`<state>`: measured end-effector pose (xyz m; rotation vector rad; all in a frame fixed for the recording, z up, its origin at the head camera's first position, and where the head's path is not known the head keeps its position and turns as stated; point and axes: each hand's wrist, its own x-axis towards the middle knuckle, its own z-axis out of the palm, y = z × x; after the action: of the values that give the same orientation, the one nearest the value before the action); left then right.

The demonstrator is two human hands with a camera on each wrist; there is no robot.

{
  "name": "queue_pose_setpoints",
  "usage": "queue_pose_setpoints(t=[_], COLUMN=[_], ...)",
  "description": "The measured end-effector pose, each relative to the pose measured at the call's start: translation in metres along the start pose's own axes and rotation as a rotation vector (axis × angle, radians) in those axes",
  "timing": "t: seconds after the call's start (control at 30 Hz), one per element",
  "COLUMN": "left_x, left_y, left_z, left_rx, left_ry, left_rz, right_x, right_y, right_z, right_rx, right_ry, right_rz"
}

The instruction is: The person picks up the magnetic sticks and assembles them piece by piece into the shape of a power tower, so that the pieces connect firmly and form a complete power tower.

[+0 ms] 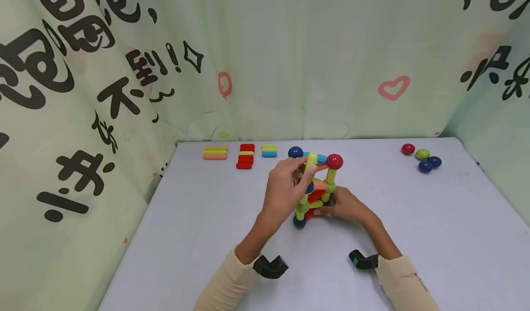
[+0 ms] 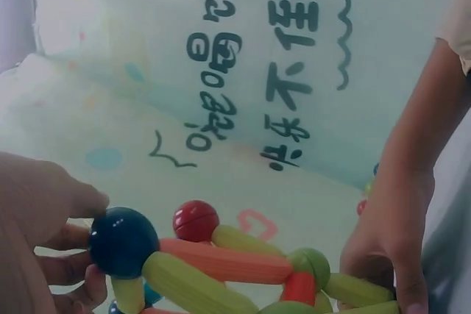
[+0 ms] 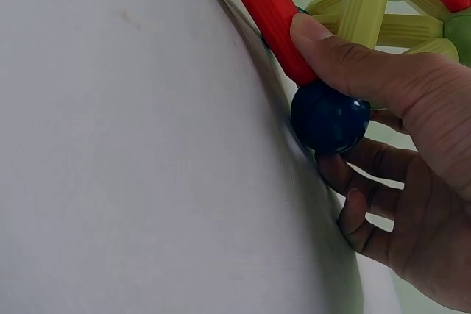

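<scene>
A frame of magnetic building sticks and balls (image 1: 331, 176) stands on the table between both hands. Near its top, my left hand (image 1: 285, 184) pinches a yellow-green stick (image 1: 312, 159) between thumb and fingers; a dark blue ball (image 2: 124, 242) sits beside those fingers in the left wrist view. Low on the frame, my right hand (image 1: 347, 204) grips a corner. Its thumb lies on a red stick (image 3: 277, 27) and its fingers curl under another blue ball (image 3: 330, 118). A red ball (image 1: 335, 161) and a light blue stick (image 1: 318, 158) form part of the top.
Loose sticks lie in small groups at the back left: yellow and orange sticks (image 1: 215, 153), mostly red sticks (image 1: 245, 160), and green and blue sticks (image 1: 269, 151). Loose balls (image 1: 423, 154) sit at the back right. A printed curtain (image 1: 331, 71) hangs behind the white table (image 1: 186, 237).
</scene>
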<state>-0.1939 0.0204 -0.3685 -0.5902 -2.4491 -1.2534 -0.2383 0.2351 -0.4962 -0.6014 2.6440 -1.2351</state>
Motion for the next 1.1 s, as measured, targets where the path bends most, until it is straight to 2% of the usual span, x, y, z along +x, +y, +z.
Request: queue_pose_setpoints(t=[0.13, 0.23, 0.3, 0.4, 0.57, 0.73, 0.97, 1.1], left_x=[-0.002, -0.003, -0.003, 0.001, 0.010, 0.017, 0.027, 0.032], left_y=[0.007, 0.010, 0.010, 0.009, 0.002, -0.010, -0.027, -0.037], left_z=[0.009, 0.014, 0.016, 0.017, 0.016, 0.014, 0.012, 0.008], left_rx=[0.311, 0.503, 0.590, 0.653, 0.636, 0.507, 0.387, 0.288], left_ry=[0.053, 0.060, 0.045, 0.021, -0.006, -0.041, -0.088, -0.105], left_rz=[0.071, 0.120, 0.157, 0.207, 0.253, 0.319, 0.437, 0.476], right_x=[0.000, 0.000, -0.001, -0.002, -0.002, -0.003, -0.010, -0.013], right_y=[0.000, 0.000, 0.000, 0.000, -0.001, -0.004, -0.015, -0.025], right_z=[0.002, 0.002, 0.003, 0.003, 0.002, 0.003, -0.017, -0.029], right_rx=[0.005, 0.000, -0.006, -0.022, -0.056, -0.087, -0.123, -0.153], right_ry=[0.000, -0.002, -0.005, 0.007, 0.041, 0.061, -0.072, -0.134], right_rz=[-0.009, -0.006, -0.001, 0.000, -0.013, -0.015, 0.022, 0.043])
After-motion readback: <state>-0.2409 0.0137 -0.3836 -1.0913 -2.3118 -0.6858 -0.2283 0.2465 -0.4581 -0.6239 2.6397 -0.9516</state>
